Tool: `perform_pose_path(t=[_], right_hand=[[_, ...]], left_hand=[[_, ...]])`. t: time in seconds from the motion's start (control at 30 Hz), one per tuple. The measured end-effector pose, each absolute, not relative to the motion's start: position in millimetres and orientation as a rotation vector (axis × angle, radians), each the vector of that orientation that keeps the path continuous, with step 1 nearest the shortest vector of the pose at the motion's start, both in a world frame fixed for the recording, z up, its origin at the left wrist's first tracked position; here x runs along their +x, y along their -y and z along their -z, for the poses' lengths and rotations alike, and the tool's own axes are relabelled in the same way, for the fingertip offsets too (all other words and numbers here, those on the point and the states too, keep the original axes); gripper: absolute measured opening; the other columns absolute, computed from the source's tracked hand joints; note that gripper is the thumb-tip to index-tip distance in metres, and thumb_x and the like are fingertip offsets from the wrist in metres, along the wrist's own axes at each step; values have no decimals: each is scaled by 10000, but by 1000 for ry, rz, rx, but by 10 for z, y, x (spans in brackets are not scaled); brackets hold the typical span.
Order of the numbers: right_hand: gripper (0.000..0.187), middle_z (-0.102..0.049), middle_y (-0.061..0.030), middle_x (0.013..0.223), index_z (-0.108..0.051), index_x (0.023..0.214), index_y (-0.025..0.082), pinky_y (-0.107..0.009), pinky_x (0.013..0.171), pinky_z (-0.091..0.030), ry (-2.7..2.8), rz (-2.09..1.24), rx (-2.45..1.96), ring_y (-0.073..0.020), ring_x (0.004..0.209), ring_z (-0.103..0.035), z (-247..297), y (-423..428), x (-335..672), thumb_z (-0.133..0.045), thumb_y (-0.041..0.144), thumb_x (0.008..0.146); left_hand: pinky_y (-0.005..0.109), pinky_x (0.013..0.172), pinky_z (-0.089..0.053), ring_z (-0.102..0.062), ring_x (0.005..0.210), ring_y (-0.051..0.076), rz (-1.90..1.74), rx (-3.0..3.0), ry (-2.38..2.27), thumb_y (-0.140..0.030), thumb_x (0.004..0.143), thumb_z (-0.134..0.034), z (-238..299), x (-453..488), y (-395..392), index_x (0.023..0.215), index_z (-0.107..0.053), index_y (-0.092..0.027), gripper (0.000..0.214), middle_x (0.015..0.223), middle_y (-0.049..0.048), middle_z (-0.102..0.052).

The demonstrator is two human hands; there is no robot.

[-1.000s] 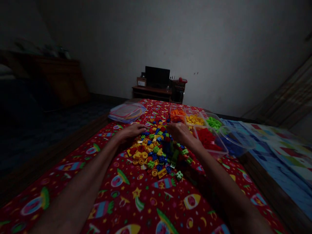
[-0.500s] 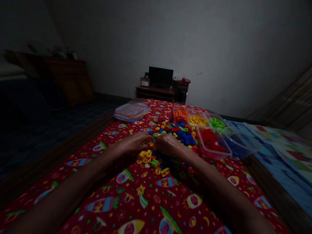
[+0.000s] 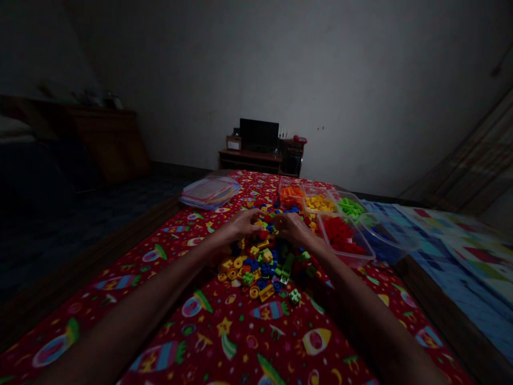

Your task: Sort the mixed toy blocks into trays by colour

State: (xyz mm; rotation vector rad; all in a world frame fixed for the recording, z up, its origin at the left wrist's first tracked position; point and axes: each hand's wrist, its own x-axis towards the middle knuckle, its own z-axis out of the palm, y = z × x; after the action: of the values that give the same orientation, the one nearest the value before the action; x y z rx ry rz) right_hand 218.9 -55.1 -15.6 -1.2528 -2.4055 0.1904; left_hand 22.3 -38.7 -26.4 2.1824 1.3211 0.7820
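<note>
While a label (image 3: pixel 233 145) blurs, both hands' (image 3: pixel 239 223) (image 3: pixel 295 228) fingers (image 3: pixel 254 213) curve half-open over bricks (image 3: pixel 266 256), hold unclear.

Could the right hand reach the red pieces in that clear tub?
Probably yes: the right hand is nearby, and the clear tub looks open on top, with nothing covering the red pieces.

The right hand (image 3: pixel 295 227) partly hides the bricks (image 3: pixel 266 256), its fingers (image 3: pixel 281 217) too dim to read, and both forearms (image 3: pixel 156 291) are cropped below.

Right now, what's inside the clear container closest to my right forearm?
Red pieces are heaped in that clear container, seen through its open top. Anything beneath the upper pieces is covered.
</note>
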Motion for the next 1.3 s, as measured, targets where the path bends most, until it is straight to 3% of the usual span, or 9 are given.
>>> perform_pose_path(t=[0.13,0.27,0.4,0.53,0.77,0.9,1.0,1.17,1.3], right_hand=[[358,-647,-46,755,-640,1100,123,-225,614,-339,2308,-246,-1187,-126,631,-514,195,476,2226,-501,118,770],[474,-647,-43,770,-579,1200,146,-226,621,-344,2437,-297,-1093,-133,643,-519,213,461,2248,-536,75,732],[352,-650,-47,765,-622,1130,194,-224,607,-327,2477,-239,-1078,-131,628,-510,153,534,2232,-502,131,805],[233,-605,-36,708,-644,997,156,-215,559,-274,2444,-118,-1172,-113,589,-446,132,563,2220,-505,174,811],[116,-443,29,590,-578,708,127,-215,509,-207,2476,-117,-1177,-72,531,-276,131,504,2298,-476,125,763],[106,-427,43,574,-578,668,123,-206,501,-207,2511,-178,-1234,-60,518,-273,18,435,2490,-485,99,712],[107,-478,33,577,-604,673,120,-194,506,-249,2476,-216,-1349,-63,513,-344,-37,310,2708,-505,120,713],[256,-651,-105,877,-637,973,99,-255,680,-433,1934,-19,-1609,-159,749,-579,41,22,3075,-480,218,810],[443,-605,-194,1143,-561,1193,90,-383,881,-429,1711,174,-1599,-249,1015,-571,92,-91,3277,-522,301,805]], left_hand=[[197,504,-404,-562,596,125,-897,2071,-1383,-218,584,-689,293,405,277,1207,-519,-169,648,732,-21,-617],[190,512,-403,-575,604,129,-934,2061,-1305,-141,555,-699,367,472,226,1311,-422,-186,806,697,-36,-612],[170,484,-393,-558,548,108,-897,1958,-1166,-103,581,-664,359,474,232,1423,-225,-163,952,637,-59,-590],[169,497,-431,-572,568,101,-890,1832,-1104,-84,595,-662,340,473,244,1452,-123,-189,1017,683,-38,-611],[227,584,-490,-624,673,145,-797,1899,-1099,-166,660,-603,328,378,224,1370,-361,-132,751,751,13,-667],[245,657,-486,-640,769,185,-514,2217,-1204,-275,726,-565,100,238,336,1174,-588,-137,469,849,37,-702],[215,687,-462,-638,826,177,-251,2482,-1212,-259,728,-581,-66,141,473,1061,-653,-189,348,926,23,-707],[202,650,-440,-634,791,161,-50,2563,-1212,-214,753,-554,-157,106,666,1044,-641,-199,305,921,28,-704],[214,632,-426,-617,804,176,-3,2631,-1243,-212,727,-581,-140,178,755,994,-637,-186,274,918,46,-681]])
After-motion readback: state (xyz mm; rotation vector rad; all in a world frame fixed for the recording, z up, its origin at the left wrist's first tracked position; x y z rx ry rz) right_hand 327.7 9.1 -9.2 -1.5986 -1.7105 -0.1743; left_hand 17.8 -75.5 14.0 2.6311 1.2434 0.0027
